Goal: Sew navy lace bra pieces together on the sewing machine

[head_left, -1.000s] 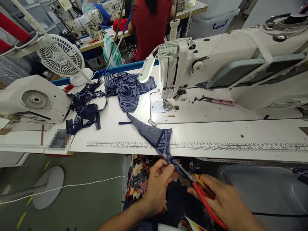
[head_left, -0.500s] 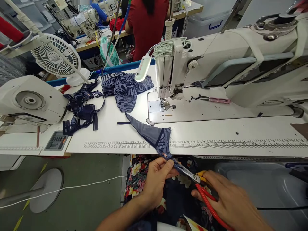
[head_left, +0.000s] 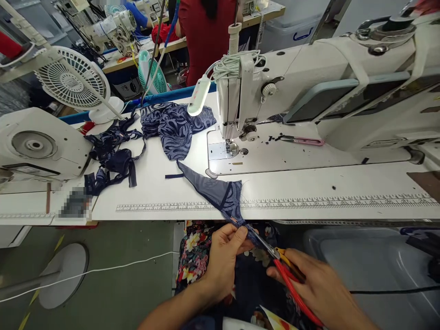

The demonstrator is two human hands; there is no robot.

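My left hand pinches the near end of a navy patterned fabric piece, which hangs over the table's front edge. Its sheer upper part lies on the table. My right hand holds red-handled scissors by their loops. The blades point up and left, with their tips against the fabric right beside my left fingertips. They look closed or nearly so; some of the blade tip is hidden by the cloth. Farther back on the table rests a folded navy patterned fabric bundle, with tangled dark straps to its left.
A white sewing machine stands behind the fabric. Pink-handled snips lie on its bed. A ruler strip runs along the table. A white fan is at left, a grey plastic bin at lower right, and a person in red is beyond.
The scissors' handles have come closer together and the blades have drawn nearer each other at the fabric. My left hand keeps its pinch. The whole view has shifted slightly.
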